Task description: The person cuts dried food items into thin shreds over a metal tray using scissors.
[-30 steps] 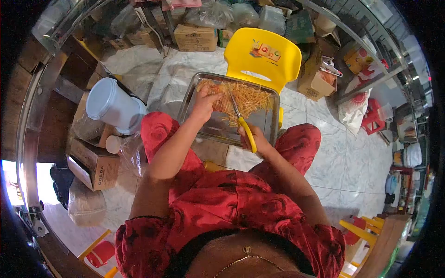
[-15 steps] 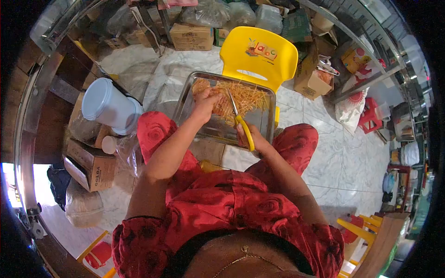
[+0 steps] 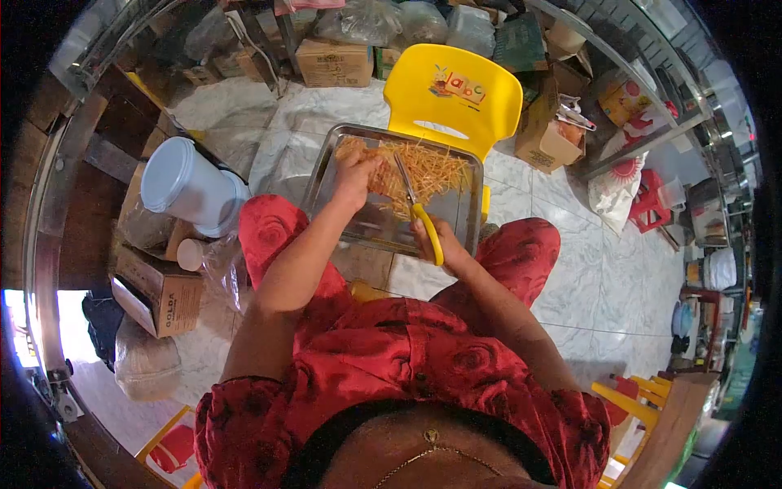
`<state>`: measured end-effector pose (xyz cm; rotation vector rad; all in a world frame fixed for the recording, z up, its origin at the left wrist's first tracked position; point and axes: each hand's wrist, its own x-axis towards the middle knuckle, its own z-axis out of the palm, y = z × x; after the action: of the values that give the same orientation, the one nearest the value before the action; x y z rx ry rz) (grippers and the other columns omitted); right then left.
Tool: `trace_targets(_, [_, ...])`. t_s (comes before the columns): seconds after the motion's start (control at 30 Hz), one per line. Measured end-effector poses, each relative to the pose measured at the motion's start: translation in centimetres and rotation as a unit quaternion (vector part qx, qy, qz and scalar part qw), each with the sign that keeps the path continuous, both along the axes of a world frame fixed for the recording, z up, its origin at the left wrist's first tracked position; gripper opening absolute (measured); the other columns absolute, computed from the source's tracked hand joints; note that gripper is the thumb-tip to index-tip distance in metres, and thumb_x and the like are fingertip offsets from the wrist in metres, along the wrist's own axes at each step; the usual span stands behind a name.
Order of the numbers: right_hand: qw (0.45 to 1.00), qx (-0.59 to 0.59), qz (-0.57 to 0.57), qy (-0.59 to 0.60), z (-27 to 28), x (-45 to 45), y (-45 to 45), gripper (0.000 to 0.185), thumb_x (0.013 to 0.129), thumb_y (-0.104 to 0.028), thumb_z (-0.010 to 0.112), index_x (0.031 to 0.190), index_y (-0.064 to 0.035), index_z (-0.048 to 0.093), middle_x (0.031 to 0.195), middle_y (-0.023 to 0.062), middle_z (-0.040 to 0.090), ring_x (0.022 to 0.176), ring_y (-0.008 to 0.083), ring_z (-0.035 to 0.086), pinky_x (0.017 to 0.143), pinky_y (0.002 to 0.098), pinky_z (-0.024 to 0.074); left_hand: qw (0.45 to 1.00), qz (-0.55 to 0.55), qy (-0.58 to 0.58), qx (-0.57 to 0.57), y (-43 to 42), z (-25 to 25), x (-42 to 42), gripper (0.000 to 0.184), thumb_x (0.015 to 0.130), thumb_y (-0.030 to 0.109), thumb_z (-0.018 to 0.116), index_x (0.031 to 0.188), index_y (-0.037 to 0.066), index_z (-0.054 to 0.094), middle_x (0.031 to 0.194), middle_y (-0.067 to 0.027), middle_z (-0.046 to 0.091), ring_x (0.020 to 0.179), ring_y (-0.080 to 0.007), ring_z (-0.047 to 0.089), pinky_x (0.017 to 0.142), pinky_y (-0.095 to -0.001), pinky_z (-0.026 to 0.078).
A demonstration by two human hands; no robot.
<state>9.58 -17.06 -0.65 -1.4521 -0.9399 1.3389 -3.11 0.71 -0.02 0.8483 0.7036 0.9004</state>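
My left hand (image 3: 356,179) is closed on a flat orange-brown piece (image 3: 349,147), perhaps a dried food sheet, above the left part of a metal tray (image 3: 324,186). Scissors (image 3: 427,226) with yellow handles are gripped in my right hand (image 3: 440,240) at the tray's near right side. Their blades point away from me, beside the left hand's fingers; whether they touch the piece I cannot tell. Thin orange-brown strips (image 3: 436,167) lie heaped in the middle and right of the tray. The fingers partly cover the held piece.
The tray rests on a yellow chair (image 3: 497,98) between my knees. To the left stand a pale blue bucket (image 3: 175,183) and an open cardboard box (image 3: 171,297). More boxes (image 3: 334,65) and plastic bags line the back. At right are a carton (image 3: 550,143) and a red stool (image 3: 648,200).
My left hand has shifted slightly left and its fingers have turned over the piece, so less of it shows. The scissors have moved a little left with my right hand.
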Motion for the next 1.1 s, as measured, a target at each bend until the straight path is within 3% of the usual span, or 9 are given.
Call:
trace_targets(0.1, [0.996,0.056,0.047,-0.060,-1.5,0.3,0.4,0.040,0.087,-0.037,0.048,0.105,-0.0016,0.048,0.063,0.0008,0.048,0.049,0.0085,0.047,0.044,0.0244,0.0388,0.998,0.030,-0.050,-0.035,0.3,1.7,-0.5,0.019,0.076,0.001,0.057,0.095,0.003,0.056,0.089,-0.0030,0.059,0.079,-0.0131,0.056,0.071,-0.0279,0.046])
trace_targets(0.2, [0.997,0.020,0.073,0.013,-1.0,0.2,0.2,0.042,0.087,-0.039,0.047,0.109,-0.0025,0.046,0.068,0.0017,0.049,0.051,0.0092,0.047,0.046,0.0246,0.0394,0.999,0.014,-0.041,0.007,1.3,0.8,-0.8,0.019,0.076,0.000,0.057,0.095,0.003,0.056,0.088,-0.0026,0.059,0.079,-0.0126,0.055,0.071,-0.0272,0.045])
trace_targets(0.33, [0.998,0.001,0.068,-0.004,0.2,-0.2,0.2,0.043,0.087,-0.038,0.048,0.111,-0.0027,0.044,0.065,0.0011,0.048,0.050,0.0094,0.047,0.046,0.0243,0.0391,0.999,0.027,-0.016,0.026,0.9,0.5,-0.8,0.018,0.076,0.000,0.057,0.095,0.003,0.056,0.090,-0.0025,0.058,0.080,-0.0122,0.055,0.073,-0.0264,0.044])
trace_targets(0.73, [1.000,-0.008,0.026,0.003,0.4,-0.3,-0.1,0.038,0.084,-0.035,0.054,0.101,-0.0011,0.051,0.056,-0.0006,0.047,0.041,0.0083,0.046,0.038,0.0232,0.0378,0.999,0.009,0.008,0.032,0.2,0.2,-0.2,0.021,0.078,0.003,0.055,0.098,0.002,0.053,0.091,-0.0032,0.057,0.081,-0.0128,0.055,0.071,-0.0263,0.045])
trace_targets(0.8, [0.999,-0.003,0.022,-0.048,0.6,-0.2,-0.2,0.036,0.084,-0.035,0.055,0.097,-0.0015,0.054,0.053,-0.0010,0.047,0.039,0.0085,0.045,0.036,0.0231,0.0371,0.999,0.004,0.019,0.038,0.1,0.3,-0.3,0.025,0.080,0.004,0.053,0.105,0.004,0.053,0.097,-0.0043,0.056,0.087,-0.0158,0.055,0.076,-0.0298,0.046])
trace_targets(0.9, [0.999,-0.028,0.012,-0.017,1.3,-0.1,-0.2,0.035,0.084,-0.035,0.055,0.096,-0.0018,0.056,0.053,-0.0003,0.047,0.037,0.0085,0.044,0.034,0.0227,0.0362,0.999,0.006,0.012,0.039,-0.3,0.8,-0.4,0.027,0.079,0.004,0.054,0.106,0.004,0.052,0.099,-0.0047,0.055,0.090,-0.0163,0.054,0.077,-0.0298,0.046])
trace_targets(1.03, [0.999,-0.028,0.018,-0.038,0.5,0.2,0.0,0.036,0.084,-0.035,0.054,0.097,-0.0016,0.056,0.055,0.0016,0.049,0.042,0.0102,0.048,0.039,0.0242,0.0388,1.000,-0.012,-0.006,0.015,0.0,1.3,-0.6,0.029,0.078,0.004,0.056,0.106,0.003,0.052,0.102,-0.0053,0.054,0.094,-0.0161,0.052,0.078,-0.0289,0.045])
trace_targets(1.1, [0.988,0.072,0.036,-0.132,-0.9,0.3,0.4,0.037,0.085,-0.035,0.054,0.098,-0.0012,0.055,0.057,0.0026,0.050,0.047,0.0117,0.050,0.043,0.0256,0.0407,0.994,-0.004,0.094,0.046,-1.3,2.6,-0.5,0.031,0.077,0.004,0.057,0.107,0.002,0.051,0.105,-0.0066,0.053,0.097,-0.0163,0.051,0.080,-0.0284,0.044])
